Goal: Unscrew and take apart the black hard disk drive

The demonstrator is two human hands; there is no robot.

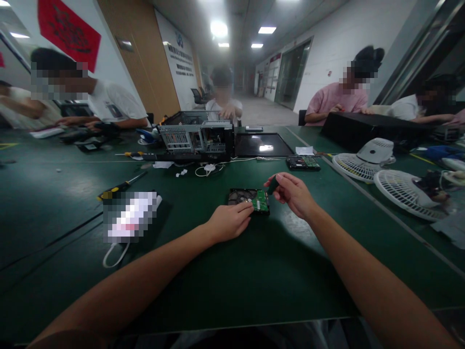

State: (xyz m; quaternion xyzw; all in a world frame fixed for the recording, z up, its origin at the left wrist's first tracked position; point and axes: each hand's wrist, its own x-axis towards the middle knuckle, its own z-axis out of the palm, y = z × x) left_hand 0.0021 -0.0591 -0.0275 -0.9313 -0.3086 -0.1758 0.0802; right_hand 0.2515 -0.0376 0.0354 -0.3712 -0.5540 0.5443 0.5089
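A hard drive with a green circuit board [260,199] lies flat on the green table [276,271], in front of me. My left hand [229,223] rests on its near edge, fingers together and pressed against the drive. At the drive's right end, my right hand [290,193] is closed around a small dark-handled tool [273,186], held tilted. The tool's tip is too small to make out, so I cannot tell whether it touches the board.
An opened computer case [196,138] and a flat black panel [263,144] stand beyond. Another drive [303,163] is behind right, white fan parts [403,191] farther right. A yellow-black screwdriver [116,190] and charging phone [132,215] lie left. Several people sit around the table.
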